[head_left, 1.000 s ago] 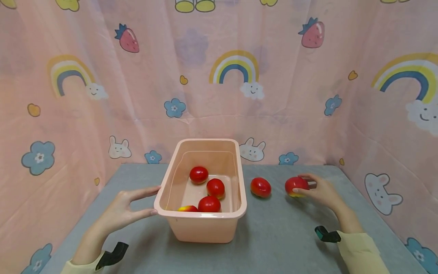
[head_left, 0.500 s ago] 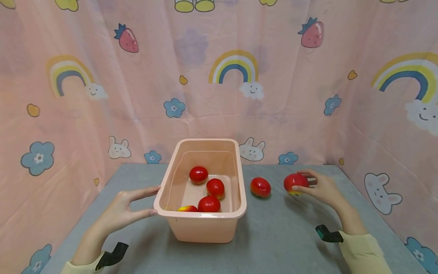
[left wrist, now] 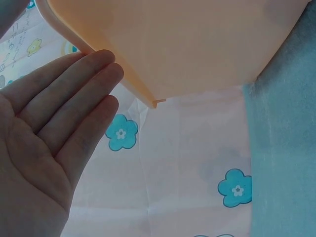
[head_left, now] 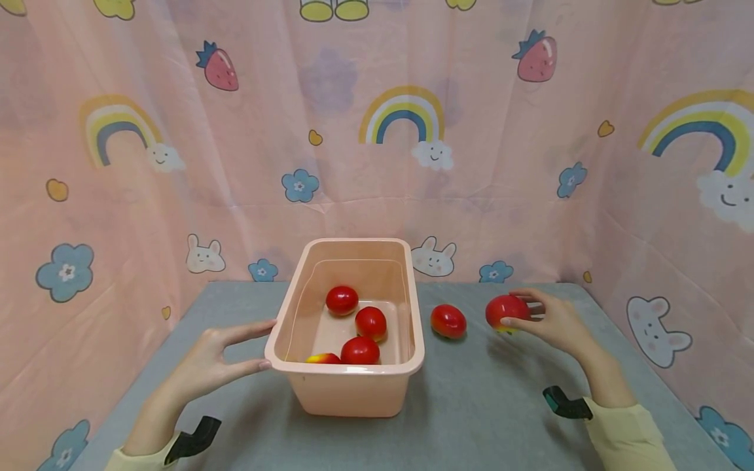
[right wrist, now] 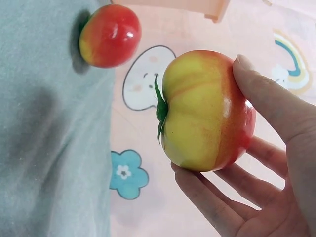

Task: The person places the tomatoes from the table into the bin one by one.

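My right hand [head_left: 559, 324] holds a red tomato [head_left: 503, 311] between thumb and fingers, slightly above the table. In the right wrist view, this tomato [right wrist: 202, 113] shows a yellow underside and green leafy calyx, which faces the table. Another tomato [head_left: 449, 322] rests on the table between the held one and a pale pink plastic bin [head_left: 353, 392]. Several tomatoes lie in the bin, one partly hidden by its near wall. At the bin's left rim, my left hand [head_left: 206, 360] touches with extended fingertips; the left wrist view has its fingers [left wrist: 79, 98] straight along the rim.
A grey-blue cloth [head_left: 477, 418] covers the table. Behind and at the sides hangs a pink curtain [head_left: 247, 163] printed with rainbows, rabbits and flowers. Black wrist mounts [head_left: 194, 438] sit at both pale yellow cuffs.
My right hand has raised the tomato a little off the table and shifted it slightly left. The left hand, the bin and the other tomatoes stay where they were.
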`<state>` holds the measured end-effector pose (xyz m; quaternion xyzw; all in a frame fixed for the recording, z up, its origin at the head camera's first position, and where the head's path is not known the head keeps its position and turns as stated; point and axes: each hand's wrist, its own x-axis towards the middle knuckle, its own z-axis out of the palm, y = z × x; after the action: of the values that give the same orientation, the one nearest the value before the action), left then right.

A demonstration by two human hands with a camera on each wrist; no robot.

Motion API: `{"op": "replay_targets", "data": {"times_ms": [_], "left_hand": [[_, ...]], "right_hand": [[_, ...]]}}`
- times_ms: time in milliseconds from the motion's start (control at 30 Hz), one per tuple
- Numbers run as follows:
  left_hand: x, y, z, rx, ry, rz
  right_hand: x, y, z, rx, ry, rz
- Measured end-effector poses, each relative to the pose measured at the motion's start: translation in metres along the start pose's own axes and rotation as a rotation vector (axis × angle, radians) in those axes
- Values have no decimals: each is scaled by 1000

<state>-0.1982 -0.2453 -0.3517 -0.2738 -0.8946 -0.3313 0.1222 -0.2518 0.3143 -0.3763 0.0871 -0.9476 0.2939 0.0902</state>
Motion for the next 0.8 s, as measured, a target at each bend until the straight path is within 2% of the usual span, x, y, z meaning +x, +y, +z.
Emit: {"op": "replay_targets", "data": {"times_ms": [467,667,800], "left_hand": [[-1,1,-1,25,-2,-1],[-1,1,0,18,-2,-16],[0,0,0,16,-4,5]], "right_hand": [[-3,-18,-4,-2,63,-97],[-5,-27,-7,-8,66,-96],[-5,-33,-9,-15,67,-105]]}}
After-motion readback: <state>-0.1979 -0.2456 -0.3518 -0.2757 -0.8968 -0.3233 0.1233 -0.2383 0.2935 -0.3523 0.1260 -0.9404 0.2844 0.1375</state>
